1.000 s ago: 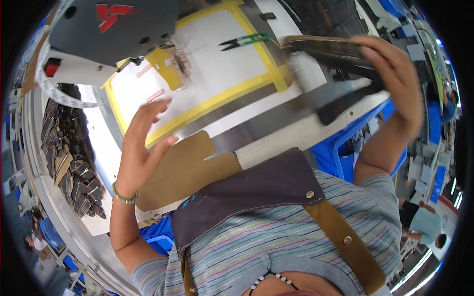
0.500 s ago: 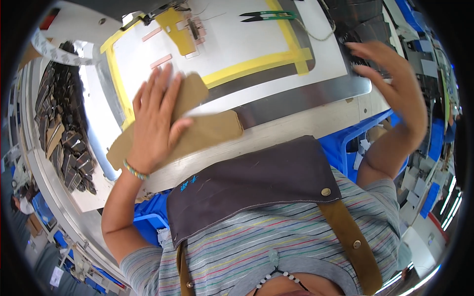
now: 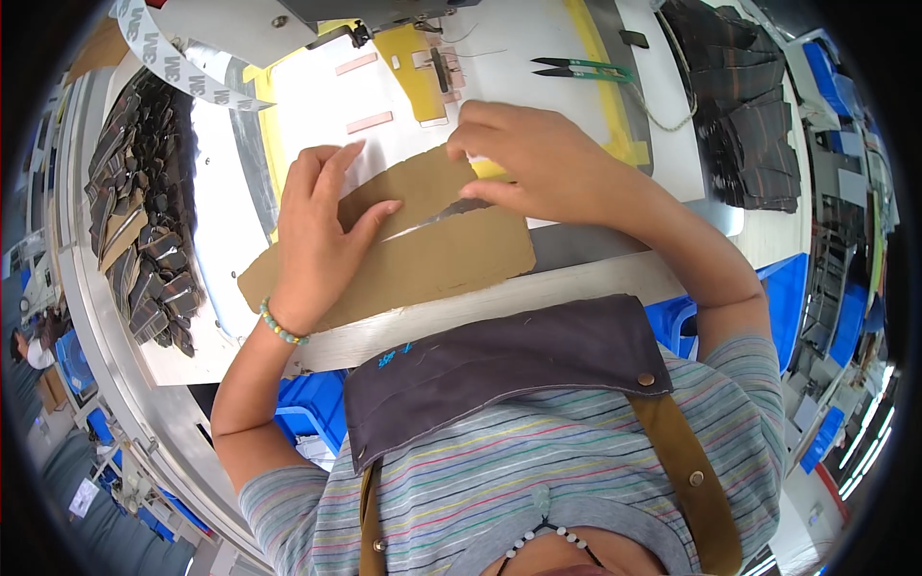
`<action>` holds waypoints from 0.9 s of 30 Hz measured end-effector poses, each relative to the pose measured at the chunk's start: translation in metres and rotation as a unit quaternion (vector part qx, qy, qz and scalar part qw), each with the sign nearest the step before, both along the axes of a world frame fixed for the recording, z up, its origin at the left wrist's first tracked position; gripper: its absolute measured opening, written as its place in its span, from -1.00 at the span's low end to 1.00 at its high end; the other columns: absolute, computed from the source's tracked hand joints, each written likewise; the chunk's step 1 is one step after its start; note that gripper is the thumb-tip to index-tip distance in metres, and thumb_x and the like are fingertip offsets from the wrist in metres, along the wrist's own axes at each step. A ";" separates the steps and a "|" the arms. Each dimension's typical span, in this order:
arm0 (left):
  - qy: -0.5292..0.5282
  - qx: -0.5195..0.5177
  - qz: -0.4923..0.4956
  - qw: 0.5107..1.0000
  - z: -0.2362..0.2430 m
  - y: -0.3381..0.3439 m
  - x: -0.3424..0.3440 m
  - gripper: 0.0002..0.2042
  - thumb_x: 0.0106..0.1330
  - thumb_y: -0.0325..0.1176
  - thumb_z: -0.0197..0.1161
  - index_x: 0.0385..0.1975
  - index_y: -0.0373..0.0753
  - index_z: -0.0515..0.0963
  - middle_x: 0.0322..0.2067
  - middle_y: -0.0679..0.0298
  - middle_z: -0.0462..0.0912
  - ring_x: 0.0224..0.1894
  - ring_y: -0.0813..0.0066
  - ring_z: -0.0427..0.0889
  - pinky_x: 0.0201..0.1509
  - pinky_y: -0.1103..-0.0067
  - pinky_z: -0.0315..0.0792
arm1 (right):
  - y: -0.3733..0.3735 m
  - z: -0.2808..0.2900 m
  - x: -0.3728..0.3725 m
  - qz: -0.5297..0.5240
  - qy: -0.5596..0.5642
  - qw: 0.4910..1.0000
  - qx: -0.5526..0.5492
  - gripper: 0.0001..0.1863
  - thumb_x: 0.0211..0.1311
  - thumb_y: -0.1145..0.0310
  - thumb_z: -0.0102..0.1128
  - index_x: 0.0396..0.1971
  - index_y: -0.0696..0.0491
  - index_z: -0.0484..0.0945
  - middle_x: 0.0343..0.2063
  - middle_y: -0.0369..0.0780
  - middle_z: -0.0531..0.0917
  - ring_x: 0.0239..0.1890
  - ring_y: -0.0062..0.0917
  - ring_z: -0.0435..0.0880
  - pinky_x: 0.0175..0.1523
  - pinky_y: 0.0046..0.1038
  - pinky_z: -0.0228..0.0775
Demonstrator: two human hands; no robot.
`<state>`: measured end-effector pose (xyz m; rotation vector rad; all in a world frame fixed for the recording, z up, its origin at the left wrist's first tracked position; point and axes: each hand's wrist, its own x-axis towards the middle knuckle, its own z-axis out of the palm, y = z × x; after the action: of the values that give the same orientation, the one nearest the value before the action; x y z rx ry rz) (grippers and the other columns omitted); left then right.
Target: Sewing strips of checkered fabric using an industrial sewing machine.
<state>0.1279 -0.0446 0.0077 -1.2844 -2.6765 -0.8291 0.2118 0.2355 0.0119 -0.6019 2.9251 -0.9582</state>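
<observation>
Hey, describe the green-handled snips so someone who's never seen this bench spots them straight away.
Find the white sheet edged with yellow tape, beyond the person's right hand. Lying across the tape on its right side are the snips, dark blades pointing left. Their green handles set them apart from the small black block nearby.

On the table (image 3: pixel 586 280), flat sheet material (image 3: pixel 442 264) lies close to the front edge. Behind it, to the right, are thread snips (image 3: pixel 581 69). A heap of cut pieces (image 3: pixel 144 230) lies at the left, a fabric stack (image 3: pixel 749 125) at the right; below the front edge is a bin (image 3: pixel 788 302)
</observation>
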 end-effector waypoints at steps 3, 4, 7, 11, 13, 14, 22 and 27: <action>-0.158 -0.054 0.001 0.986 0.009 0.000 -0.008 -0.67 0.23 -0.50 0.60 -0.03 -0.31 0.67 -0.20 0.23 0.61 -0.03 0.31 0.64 0.10 0.44 0.63 | -0.001 -0.013 -0.004 -0.027 0.049 0.998 -0.035 -0.73 0.35 0.25 0.44 -0.11 0.09 0.63 -0.11 -0.18 0.61 -0.06 -0.19 0.69 0.01 -0.15 0.57; -0.157 -0.054 0.003 0.986 0.008 0.001 -0.008 -0.67 0.23 -0.50 0.60 -0.03 -0.31 0.67 -0.20 0.23 0.61 -0.03 0.31 0.64 0.10 0.44 0.63 | -0.002 -0.016 -0.006 -0.034 0.070 0.996 -0.049 -0.75 0.35 0.29 0.45 -0.14 0.09 0.62 -0.12 -0.18 0.61 -0.09 -0.18 0.67 -0.03 -0.18 0.55; -0.166 0.003 -0.035 0.985 0.002 0.008 -0.009 -0.67 0.18 -0.47 0.62 -0.09 -0.28 0.67 -0.24 0.21 0.61 -0.11 0.21 0.57 0.02 0.36 0.53 | -0.011 -0.020 -0.009 -0.008 0.045 0.999 -0.009 -0.83 0.42 0.29 0.33 -0.18 0.07 0.62 -0.09 -0.20 0.62 -0.05 -0.24 0.69 0.00 -0.14 0.57; -0.143 0.037 -0.045 0.988 -0.002 0.011 -0.008 -0.72 0.23 -0.52 0.57 -0.11 -0.29 0.66 -0.20 0.24 0.64 -0.12 0.28 0.58 0.02 0.41 0.53 | -0.014 -0.007 -0.005 -0.022 0.046 0.997 -0.064 -0.87 0.43 0.33 0.31 -0.19 0.06 0.61 -0.11 -0.19 0.63 -0.07 -0.24 0.69 -0.01 -0.15 0.57; -0.132 0.040 -0.059 0.989 -0.007 0.003 -0.008 -0.76 0.28 -0.53 0.55 -0.11 -0.30 0.66 -0.19 0.29 0.67 -0.13 0.38 0.61 -0.01 0.47 0.54 | -0.006 0.002 -0.004 0.010 -0.025 0.996 -0.088 -0.86 0.41 0.36 0.36 -0.17 0.09 0.63 -0.10 -0.18 0.66 -0.12 -0.19 0.71 -0.06 -0.26 0.59; -0.282 0.116 -0.006 0.952 -0.008 -0.005 -0.005 -0.79 0.34 -0.52 0.54 -0.11 -0.30 0.67 -0.20 0.34 0.69 -0.16 0.52 0.61 -0.06 0.55 0.53 | 0.000 0.005 -0.003 0.010 -0.022 0.996 -0.089 -0.86 0.41 0.36 0.36 -0.17 0.09 0.63 -0.10 -0.18 0.66 -0.12 -0.19 0.71 -0.06 -0.26 0.59; -0.074 0.459 0.202 0.862 0.074 -0.148 -0.120 -0.89 0.57 -0.36 0.35 -0.15 -0.26 0.73 -0.16 0.31 0.76 -0.13 0.51 0.70 -0.07 0.52 0.58 | 0.054 -0.011 -0.009 -0.069 0.162 0.964 0.198 -0.33 0.50 0.03 0.32 0.46 0.08 0.49 0.53 -0.26 0.46 0.58 -0.30 0.36 0.65 0.04 0.13; -0.214 0.172 -0.196 0.941 0.107 -0.138 -0.149 -0.97 0.29 -0.50 0.44 -0.39 -0.22 0.77 -0.24 0.14 0.82 -0.21 0.33 0.74 -0.03 0.29 0.61 | 0.056 -0.031 -0.033 -0.050 0.147 0.966 0.206 -0.21 0.58 -0.12 0.18 0.59 0.05 0.33 0.65 -0.25 0.28 0.70 -0.32 0.15 0.74 0.15 -0.19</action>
<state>-0.0215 -0.1824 0.1145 -1.7238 -2.4018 -1.7187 0.1785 0.2911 -0.0189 -0.6209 3.2959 -0.2527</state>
